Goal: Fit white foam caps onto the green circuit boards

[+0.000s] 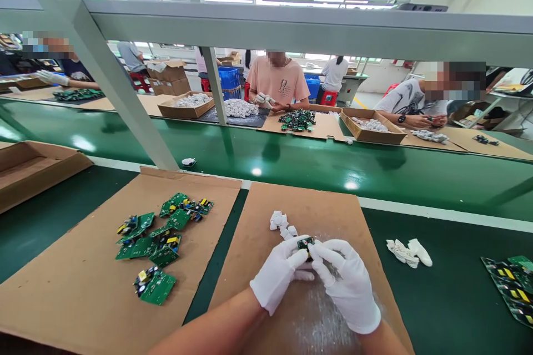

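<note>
My left hand (283,270), in a white glove, grips a small green circuit board (306,244) between thumb and fingers. My right hand (347,283), also white-gloved, has its thumb and fingertips on the board's right side. Both hands are over a brown cardboard sheet (270,199) marked with white smears. Just beyond them lie small white lumps (278,220). Several green boards with yellow and black parts (155,285) are spread on another cardboard sheet (62,283) to the left.
A crumpled white glove (402,253) lies right of the cardboard, near more boards (514,288) at the right edge. An open cardboard tray (37,172) stands left. A slanting metal post (112,72) and green conveyor (287,155) separate me from people working opposite.
</note>
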The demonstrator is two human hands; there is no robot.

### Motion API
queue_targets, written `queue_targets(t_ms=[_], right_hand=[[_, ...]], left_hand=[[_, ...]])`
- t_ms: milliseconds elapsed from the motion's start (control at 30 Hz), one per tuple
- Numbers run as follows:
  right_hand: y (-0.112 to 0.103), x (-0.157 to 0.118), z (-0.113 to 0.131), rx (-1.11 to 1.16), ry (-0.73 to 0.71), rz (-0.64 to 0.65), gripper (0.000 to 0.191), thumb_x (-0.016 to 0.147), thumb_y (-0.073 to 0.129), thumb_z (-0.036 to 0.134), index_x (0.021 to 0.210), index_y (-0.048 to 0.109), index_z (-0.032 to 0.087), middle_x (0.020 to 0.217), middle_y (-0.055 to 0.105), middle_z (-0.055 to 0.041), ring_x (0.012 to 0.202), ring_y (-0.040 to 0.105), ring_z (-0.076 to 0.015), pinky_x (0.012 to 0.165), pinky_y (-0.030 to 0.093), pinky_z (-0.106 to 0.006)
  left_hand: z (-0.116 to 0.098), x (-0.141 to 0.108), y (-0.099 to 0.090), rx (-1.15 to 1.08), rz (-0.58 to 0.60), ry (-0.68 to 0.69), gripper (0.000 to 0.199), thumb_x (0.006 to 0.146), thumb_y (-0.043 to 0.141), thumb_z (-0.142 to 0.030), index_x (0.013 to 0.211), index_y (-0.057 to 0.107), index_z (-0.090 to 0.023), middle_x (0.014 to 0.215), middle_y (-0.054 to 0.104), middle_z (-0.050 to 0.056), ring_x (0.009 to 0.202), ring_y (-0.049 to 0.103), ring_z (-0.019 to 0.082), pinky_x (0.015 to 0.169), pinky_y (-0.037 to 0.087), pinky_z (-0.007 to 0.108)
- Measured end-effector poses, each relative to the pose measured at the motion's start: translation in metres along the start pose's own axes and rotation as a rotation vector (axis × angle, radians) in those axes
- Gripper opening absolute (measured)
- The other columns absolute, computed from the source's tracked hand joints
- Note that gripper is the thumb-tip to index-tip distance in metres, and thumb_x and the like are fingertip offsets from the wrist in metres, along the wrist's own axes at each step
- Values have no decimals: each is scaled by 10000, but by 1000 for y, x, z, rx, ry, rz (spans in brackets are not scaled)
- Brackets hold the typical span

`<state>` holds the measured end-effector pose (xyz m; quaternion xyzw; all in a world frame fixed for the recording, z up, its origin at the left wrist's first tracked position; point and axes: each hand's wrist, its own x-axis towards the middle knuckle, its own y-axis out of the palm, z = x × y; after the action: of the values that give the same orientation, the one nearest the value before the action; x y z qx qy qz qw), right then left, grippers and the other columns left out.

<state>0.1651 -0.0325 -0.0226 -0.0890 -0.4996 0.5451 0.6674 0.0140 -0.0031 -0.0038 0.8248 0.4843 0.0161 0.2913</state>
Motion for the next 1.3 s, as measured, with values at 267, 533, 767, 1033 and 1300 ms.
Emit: queue_targets(t_ms=[267,533,767,1033,1300], right_hand=[[8,0,4,-52,-93,-68,174,716,596,168,873,613,241,937,566,-51,836,566,-185,694,493,-318],[0,3,3,116,-29,1,202,693,652,199,881,606,255,934,541,-39,862,561,-188,723,487,-327],[-4,3,1,222,40,94,190,676,657,287,859,628,243,1132,536,-75,997,556,-237,812,484,-364],[4,-2,2,374,320,230,485,794,546,353,1242,459,189,1148,613,-105,1018,585,-231,840,502,-362],[-2,0,-2,611,407,296,498,798,524,443,1239,504,212,1195,597,-85,1060,565,-252,868,487,-379]], left_hand=[[9,3,6,126,-96,120,406,634,711,-321,948,567,-107,780,595,47,682,543,126,601,444,224],[2,-2,8,13,38,14,360,698,643,-412,910,596,-124,687,532,15,578,492,84,558,437,214],[3,-3,8,-1,52,16,304,703,642,-392,833,604,-120,669,486,5,557,461,70,527,427,197],[1,-8,8,73,13,103,306,771,554,-412,943,613,-166,845,564,38,764,519,136,693,480,269],[1,-8,9,91,-4,94,369,773,557,-380,1058,598,-150,842,584,62,734,550,153,628,500,274]])
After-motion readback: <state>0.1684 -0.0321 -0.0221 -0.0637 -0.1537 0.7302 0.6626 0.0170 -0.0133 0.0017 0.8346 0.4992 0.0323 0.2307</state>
